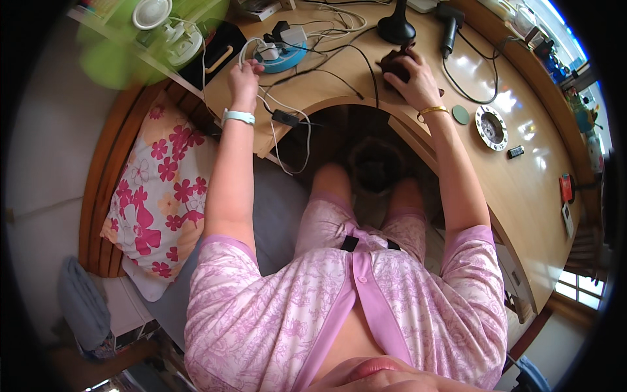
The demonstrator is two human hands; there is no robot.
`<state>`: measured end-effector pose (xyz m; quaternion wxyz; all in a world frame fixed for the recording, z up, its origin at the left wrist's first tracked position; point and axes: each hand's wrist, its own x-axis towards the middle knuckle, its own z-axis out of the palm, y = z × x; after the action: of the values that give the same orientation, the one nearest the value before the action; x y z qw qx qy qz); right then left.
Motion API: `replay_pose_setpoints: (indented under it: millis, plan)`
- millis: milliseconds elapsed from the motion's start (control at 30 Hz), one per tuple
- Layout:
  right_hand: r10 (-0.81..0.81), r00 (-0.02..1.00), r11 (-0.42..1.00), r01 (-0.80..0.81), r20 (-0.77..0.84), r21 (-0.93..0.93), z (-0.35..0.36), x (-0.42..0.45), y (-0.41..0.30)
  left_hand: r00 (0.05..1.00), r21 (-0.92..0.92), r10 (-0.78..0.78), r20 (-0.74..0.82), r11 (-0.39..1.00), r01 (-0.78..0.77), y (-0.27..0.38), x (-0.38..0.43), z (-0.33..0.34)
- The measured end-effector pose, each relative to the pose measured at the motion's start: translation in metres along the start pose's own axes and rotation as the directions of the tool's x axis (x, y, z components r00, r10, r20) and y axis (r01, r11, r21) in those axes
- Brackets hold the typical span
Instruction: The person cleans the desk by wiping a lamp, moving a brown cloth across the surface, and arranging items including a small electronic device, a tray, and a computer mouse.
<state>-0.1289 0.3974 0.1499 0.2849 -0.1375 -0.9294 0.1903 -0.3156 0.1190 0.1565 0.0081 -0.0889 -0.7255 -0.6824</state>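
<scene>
My left hand [246, 78] is at the left side of the wooden desk, fingers curled around white cables [243, 53] beside a round blue power strip [284, 60]. White and black plugs sit in the strip. On the desk, my right hand [414, 76] rests on a dark brown object [396, 66], gripping it; its kind cannot be told. Near my left wrist a black inline switch [285, 118] hangs on a cable at the desk's curved edge. A white cable [307, 142] loops down below that edge.
Behind my right hand stand a black round base [396, 30] and a hair dryer [449, 36] with a coiled cord. To the right lie a green disc [460, 114], an ashtray [491, 127] and a small black item [515, 152]. A blurred green fan [112, 54] is at upper left.
</scene>
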Motion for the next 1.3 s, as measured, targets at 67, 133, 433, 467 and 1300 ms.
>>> replay_pose_setpoints:
  millis: [67,133,433,467,1300]
  plan:
    - [0.018,0.984,0.999,-0.012,0.178,-0.035,0.013,-0.002,0.001,1.000,0.180,0.015,0.020,0.984,-0.018,-0.015,-0.004,-0.003]
    - [-0.016,0.987,1.000,0.015,0.158,0.008,0.023,-0.002,0.004,0.998,0.326,-0.004,0.060,0.945,-0.016,-0.013,-0.020,-0.004]
    - [-0.045,0.995,0.998,0.040,0.089,0.050,0.027,-0.012,0.004,0.652,0.587,0.701,0.289,0.408,-0.699,0.013,-0.123,0.025]
    - [-0.048,0.995,0.998,0.045,0.082,0.043,0.027,-0.013,0.003,0.647,0.593,0.666,0.372,0.365,-0.717,0.011,-0.123,0.029]
    - [-0.007,0.997,1.000,0.006,0.081,0.009,0.032,-0.016,-0.007,0.876,0.869,0.265,0.402,0.191,-0.457,-0.003,-0.042,0.041]
